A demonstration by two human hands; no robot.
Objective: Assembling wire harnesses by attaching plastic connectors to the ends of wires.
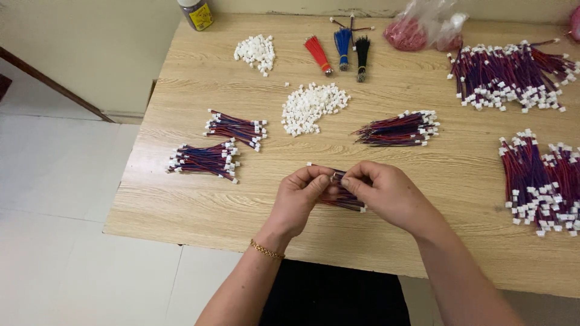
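My left hand [300, 194] and my right hand [385, 192] meet above the near middle of the wooden table [423, 253]. Together they pinch a small bundle of red and blue wires [344, 198] with white plastic end connectors. The fingers of both hands are closed on the bundle, and part of it is hidden behind them. A gold bracelet [266, 249] is on my left wrist.
Finished wire bundles lie at the left [205, 159], [237, 128], in the middle [399, 128] and in large heaps at the right [510, 75], [544, 181]. Two heaps of white connectors [313, 105], [256, 51], red, blue and black wire tassels [342, 45], a plastic bag [423, 27] and a jar [196, 13] sit further back.
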